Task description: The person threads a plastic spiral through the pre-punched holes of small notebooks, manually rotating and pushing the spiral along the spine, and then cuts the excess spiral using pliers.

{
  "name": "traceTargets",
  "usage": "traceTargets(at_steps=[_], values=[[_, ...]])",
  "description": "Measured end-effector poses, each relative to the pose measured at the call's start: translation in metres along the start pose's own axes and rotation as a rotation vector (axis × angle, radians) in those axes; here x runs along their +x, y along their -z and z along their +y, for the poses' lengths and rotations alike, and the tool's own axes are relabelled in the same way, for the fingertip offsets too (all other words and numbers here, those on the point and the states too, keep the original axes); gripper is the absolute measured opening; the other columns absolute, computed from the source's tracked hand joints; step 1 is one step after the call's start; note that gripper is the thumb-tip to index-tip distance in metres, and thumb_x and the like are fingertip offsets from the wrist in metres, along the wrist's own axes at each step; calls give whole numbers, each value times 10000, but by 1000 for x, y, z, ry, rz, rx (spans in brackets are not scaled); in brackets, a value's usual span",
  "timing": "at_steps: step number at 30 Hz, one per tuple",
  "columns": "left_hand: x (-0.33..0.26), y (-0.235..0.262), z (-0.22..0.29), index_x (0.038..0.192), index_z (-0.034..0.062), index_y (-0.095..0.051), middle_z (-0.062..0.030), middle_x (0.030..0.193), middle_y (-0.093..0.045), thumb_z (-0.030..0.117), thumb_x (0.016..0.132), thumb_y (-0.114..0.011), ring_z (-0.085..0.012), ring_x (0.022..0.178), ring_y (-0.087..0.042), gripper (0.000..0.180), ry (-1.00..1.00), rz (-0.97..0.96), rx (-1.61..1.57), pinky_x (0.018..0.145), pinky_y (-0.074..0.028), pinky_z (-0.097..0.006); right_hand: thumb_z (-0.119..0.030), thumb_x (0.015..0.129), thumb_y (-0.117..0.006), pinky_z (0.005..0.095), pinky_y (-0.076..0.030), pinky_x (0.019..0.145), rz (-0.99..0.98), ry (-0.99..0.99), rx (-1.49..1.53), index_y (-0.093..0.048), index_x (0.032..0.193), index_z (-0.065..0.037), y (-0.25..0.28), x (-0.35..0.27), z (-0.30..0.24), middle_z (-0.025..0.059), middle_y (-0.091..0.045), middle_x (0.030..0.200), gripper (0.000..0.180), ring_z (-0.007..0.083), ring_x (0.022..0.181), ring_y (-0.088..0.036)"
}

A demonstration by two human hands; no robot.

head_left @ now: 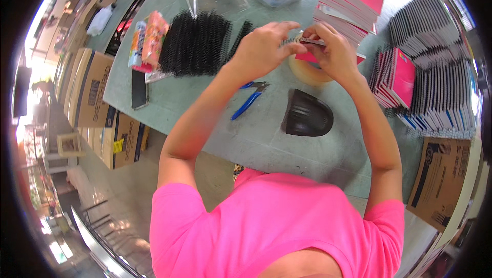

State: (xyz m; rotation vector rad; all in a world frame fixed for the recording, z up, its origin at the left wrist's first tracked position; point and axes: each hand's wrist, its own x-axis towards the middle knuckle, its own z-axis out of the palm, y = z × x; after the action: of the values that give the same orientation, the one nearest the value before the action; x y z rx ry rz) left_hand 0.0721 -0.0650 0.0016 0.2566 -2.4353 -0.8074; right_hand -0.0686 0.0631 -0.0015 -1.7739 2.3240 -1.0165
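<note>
Pink shirt (pixel 277 226) fills the lower view, both bare forearms rising from it to the grey-green table (pixel 266 144). Left hand (pixel 264 47) and right hand (pixel 333 50) meet over a small pink-covered notebook (pixel 312 56), fingers pinched on its edge together with what looks like a black spiral binding coil (pixel 293 40), though that part is blurred. Blue-handled pliers (pixel 249 98) lie just below the left wrist, a black curved tool (pixel 306 115) beside them. Loose black coils (pixel 195 42) are heaped to the left, red notebooks (pixel 348 3) stacked beyond the hands, and bound notebooks (pixel 435 73) piled right.
</note>
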Motion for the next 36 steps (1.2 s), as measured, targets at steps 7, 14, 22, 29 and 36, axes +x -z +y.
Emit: traceTargets(at_steps=[7, 14, 22, 29, 36], values=[[-10, -10, 12, 858, 39, -665, -79, 860, -640, 212, 746, -665, -242, 822, -584, 206, -316, 219, 331, 742, -432, -379, -93, 766, -620, 404, -469, 667, -38, 8, 98, -514, 976, -113, -3, 1, 5, 57, -579, 940, 236, 293, 839, -607], [-73, -76, 39, 1130, 70, -544, -146, 960, -572, 208, 700, -691, -296, 943, -531, 475, -316, -524, 235, 792, -413, -406, -83, 753, -676, 279, -482, 728, -139, -33, 56, -620, 990, -5, 20, -2, -1, 93, -651, 820, 256, 191, 759, -609], [-15, -15, 25, 1015, 119, -648, -117, 907, -588, 99, 701, -702, -299, 844, -581, 319, -76, -4, 186, 769, -476, -358, -127, 795, -687, 208, -466, 700, 100, -276, 710, -683, 948, 0, 18, -40, 54, 23, -672, 833, 199, 72, 748, -584], [-12, -10, 24, 977, 125, -671, -87, 869, -608, 57, 694, -708, -261, 826, -590, 293, -193, 165, 228, 764, -467, -320, -107, 807, -675, 207, -455, 712, 49, -228, 683, -684, 950, -4, 14, -44, 55, 14, -671, 835, 176, 61, 767, -570], [3, -4, 32, 980, 124, -674, -85, 895, -621, 42, 723, -686, -251, 833, -598, 270, -247, 242, 169, 758, -473, -313, -97, 800, -678, 215, -475, 756, 82, -217, 778, -684, 958, -4, 15, -44, 58, 29, -684, 880, 183, 68, 787, -589]])
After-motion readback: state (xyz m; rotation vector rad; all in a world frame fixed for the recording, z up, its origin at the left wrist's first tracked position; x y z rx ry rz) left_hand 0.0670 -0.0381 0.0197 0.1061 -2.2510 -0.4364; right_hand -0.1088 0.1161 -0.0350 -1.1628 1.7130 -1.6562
